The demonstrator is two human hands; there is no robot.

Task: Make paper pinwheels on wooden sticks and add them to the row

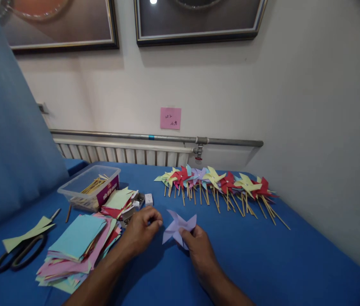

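My right hand (198, 245) pinches a light purple paper pinwheel (177, 226) between thumb and fingers, over the blue table. The pinwheel's blades are folded to its middle, and no stick shows on it. Just left of it, my left hand (143, 227) is closed with thumb and fingertips together. Whatever those fingertips may hold is too small to make out. Behind the left hand are small open boxes (130, 214) with metal bits in them and a small white box (148, 199).
Finished pinwheels (213, 177) on sticks lie in a row at the back right. A plastic tub (68, 192) of sticks stands back left. Stacked coloured paper (77, 238) and black-handled scissors (28, 253) with green paper on them lie left. A blue curtain (10, 127) hangs far left.
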